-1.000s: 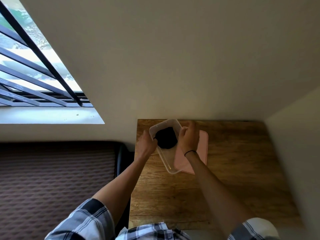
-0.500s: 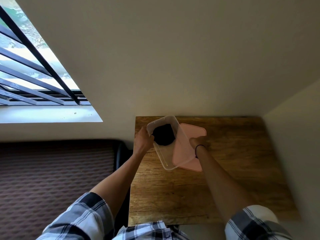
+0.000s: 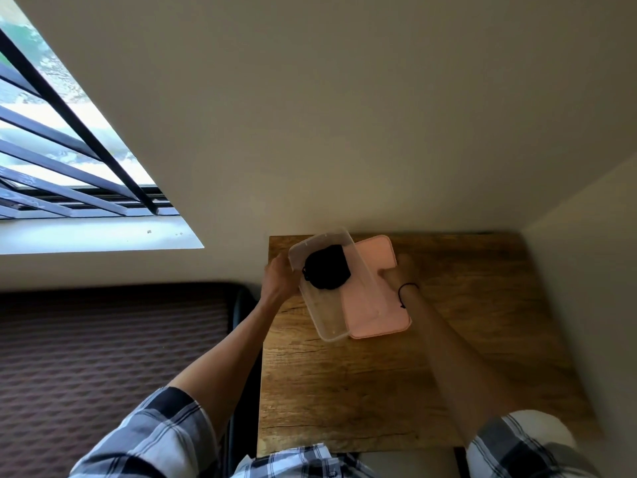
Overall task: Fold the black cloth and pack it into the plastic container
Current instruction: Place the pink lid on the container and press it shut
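sleeves (image 3: 158, 432): plaid, blue-grey, white and black (rolled above elbows) | right wrist: thin black band (image 3: 406, 290)

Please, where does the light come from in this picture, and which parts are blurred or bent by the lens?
Head view: daylight enters from the barred window at left; wide-angle distortion slants the walls; the right hand and the table edge at right look slightly blurred; the black cloth shows no detail.

We see a wooden table (image 3: 396, 381) at lower centre bearing a clear plastic container (image 3: 331, 326) beside a pink lid (image 3: 382, 305).
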